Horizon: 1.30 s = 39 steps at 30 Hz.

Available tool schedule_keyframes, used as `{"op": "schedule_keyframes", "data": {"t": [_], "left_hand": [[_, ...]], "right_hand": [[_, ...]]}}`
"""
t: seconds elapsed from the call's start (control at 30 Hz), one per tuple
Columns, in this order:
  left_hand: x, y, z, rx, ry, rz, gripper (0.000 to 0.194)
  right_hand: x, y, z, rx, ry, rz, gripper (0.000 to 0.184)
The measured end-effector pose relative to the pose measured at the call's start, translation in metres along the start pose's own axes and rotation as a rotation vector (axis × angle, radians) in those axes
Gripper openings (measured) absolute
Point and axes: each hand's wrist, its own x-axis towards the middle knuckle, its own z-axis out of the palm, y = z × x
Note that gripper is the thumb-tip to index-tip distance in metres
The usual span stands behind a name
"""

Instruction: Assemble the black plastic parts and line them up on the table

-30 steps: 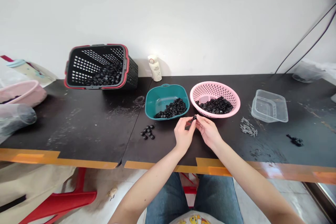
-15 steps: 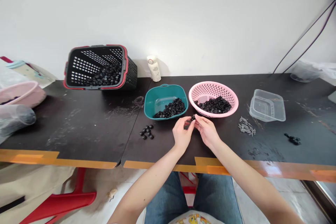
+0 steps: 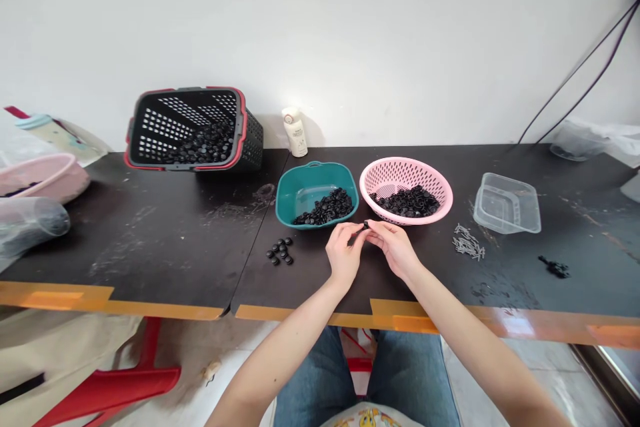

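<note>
Between the fingertips of my left hand [image 3: 345,250] and my right hand [image 3: 393,247] is a small black plastic piece [image 3: 366,225], pinched from both sides. Its exact shape is too small to make out. Just beyond my hands stand a teal basin [image 3: 295,197] with small black parts [image 3: 330,207] in it and a pink perforated basket [image 3: 440,190] holding black ring-like parts [image 3: 413,201]. Several round black caps [image 3: 280,251] lie on the table to the left of my left hand.
A dark crate with red trim [image 3: 243,137] holds more black parts at back left, beside a white bottle [image 3: 295,133]. Right of my hands lie grey pins [image 3: 469,242], a clear tub [image 3: 507,207] and a small black pile [image 3: 554,267]. Orange tape [image 3: 300,313] lines the table's front edge.
My hands have shifted very slightly left, and the fingers have turned a little around the black piece. The containers stand as before; the view has moved slightly.
</note>
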Motion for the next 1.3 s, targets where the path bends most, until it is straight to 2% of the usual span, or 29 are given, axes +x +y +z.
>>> {"op": "schedule_keyframes", "data": {"t": [0.17, 0.27, 0.4, 0.53, 0.67, 0.9, 1.1, 1.3], "left_hand": [[-0.0010, -0.0006, -0.0026, 0.056, -0.007, 0.056, 0.011], [0.0006, 0.0004, -0.0031, 0.049, -0.003, 0.044, 0.019], [0.0035, 0.0010, -0.0038, 0.031, -0.049, 0.016, 0.032], [0.0035, -0.0004, -0.0045, 0.049, -0.120, 0.041, 0.031], [0.0026, -0.0009, -0.0044, 0.045, -0.106, 0.019, 0.033], [0.0022, 0.0014, -0.0054, 0.007, -0.075, 0.017, 0.024], [-0.0003, 0.0003, -0.0080, 0.060, -0.056, 0.037, 0.023], [0.0001, -0.0020, -0.0088, 0.087, -0.017, 0.049, 0.023]], "right_hand": [[0.0010, -0.0033, -0.0012, -0.019, -0.088, 0.054, 0.023], [0.0020, -0.0033, -0.0019, 0.015, -0.094, 0.068, 0.022], [0.0014, -0.0039, -0.0009, 0.005, -0.116, 0.026, 0.027], [-0.0011, -0.0037, 0.0015, -0.055, -0.103, -0.074, 0.028], [-0.0023, -0.0022, 0.0032, -0.080, -0.100, -0.140, 0.023], [-0.0027, -0.0021, 0.0033, -0.139, -0.070, -0.137, 0.028], [-0.0052, -0.0034, 0.0011, -0.256, -0.066, -0.243, 0.023], [-0.0042, -0.0040, -0.0001, -0.205, -0.082, -0.154, 0.024]]}}
